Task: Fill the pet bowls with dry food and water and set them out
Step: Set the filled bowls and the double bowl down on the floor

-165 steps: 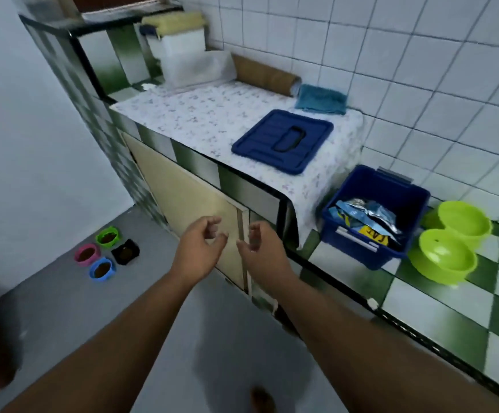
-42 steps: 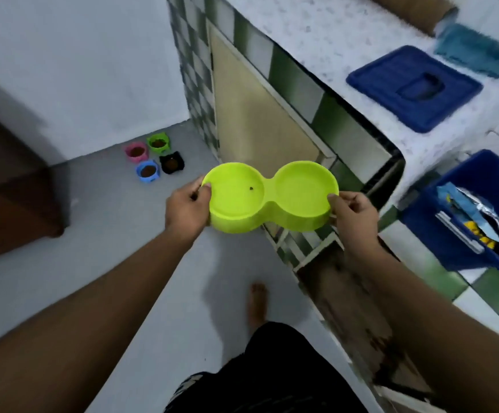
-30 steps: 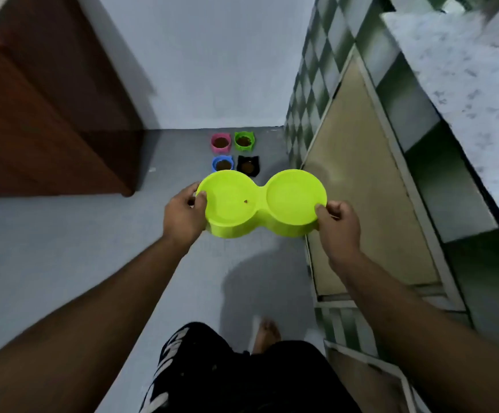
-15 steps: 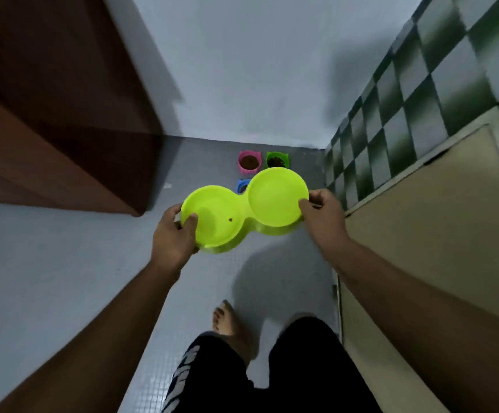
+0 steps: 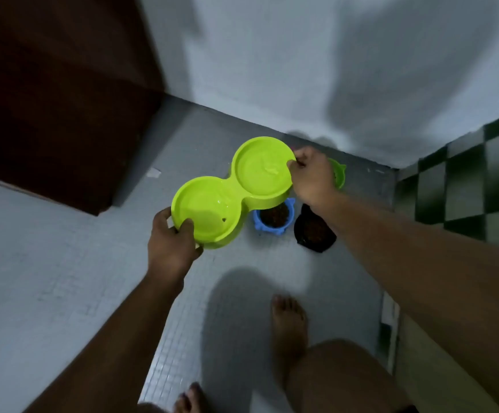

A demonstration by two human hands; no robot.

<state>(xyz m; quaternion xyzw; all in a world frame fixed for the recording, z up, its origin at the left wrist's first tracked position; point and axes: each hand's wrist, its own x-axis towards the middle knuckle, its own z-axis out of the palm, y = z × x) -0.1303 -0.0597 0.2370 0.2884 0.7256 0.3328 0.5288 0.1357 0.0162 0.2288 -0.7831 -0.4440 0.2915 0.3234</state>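
Bowls for the pets are gathering in the far corner of the floor (image 5: 63, 293), where the grey tiles are meeting the white wall. Going from the left, a dark wooden cabinet (image 5: 48, 99) is standing against that wall, well apart from everything else. Next, the left hand (image 5: 172, 242) is gripping the near rim of the double bowl (image 5: 233, 192), thumb over the lip and fingers curled beneath. This lime-green dish is hanging above the floor, tilted diagonally, with its near well holding what looks like a film of water and one dark speck; whether the far well is holding anything I cannot tell. The right hand (image 5: 312, 177) is pinching the far rim between thumb and bent fingers. Below and just right of the dish, a blue bowl (image 5: 273, 220) and a black bowl (image 5: 314, 231) are sitting side by side, both showing brown kibble. A green bowl (image 5: 339, 174) is peeking out behind the right hand, beside the checkered counter base (image 5: 465, 180).

Judging by this, the setting-out step is in hand. The next move is calling for lowering the dish level onto bare floor left of the blue bowl, keeping both rims even so nothing is slopping out, and then loosening both grips together. Clipping the blue bowl on the way down looks like the main risk.
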